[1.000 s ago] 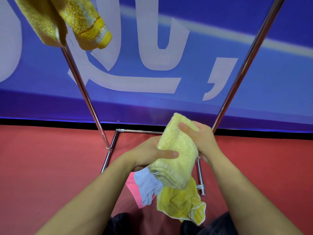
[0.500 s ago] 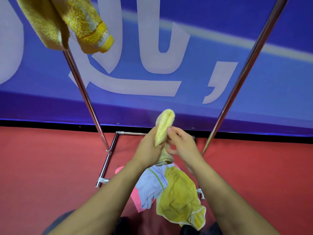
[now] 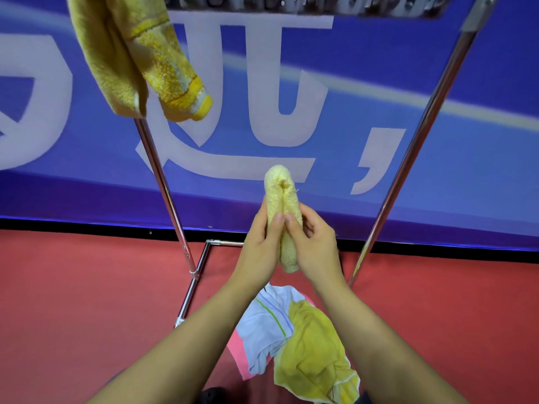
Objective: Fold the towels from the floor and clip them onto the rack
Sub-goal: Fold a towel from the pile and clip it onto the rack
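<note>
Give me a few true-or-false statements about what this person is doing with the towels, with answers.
1. Both hands hold a folded pale yellow towel. True: the left hand and right hand grip it.
2. The rack is bare. False: a golden towel hangs at its upper left.
3. Towels lie on the red floor. True: a white striped towel, a yellow towel and a pink one.
4. The held towel is clipped on. False: it is below the top bar.
</note>
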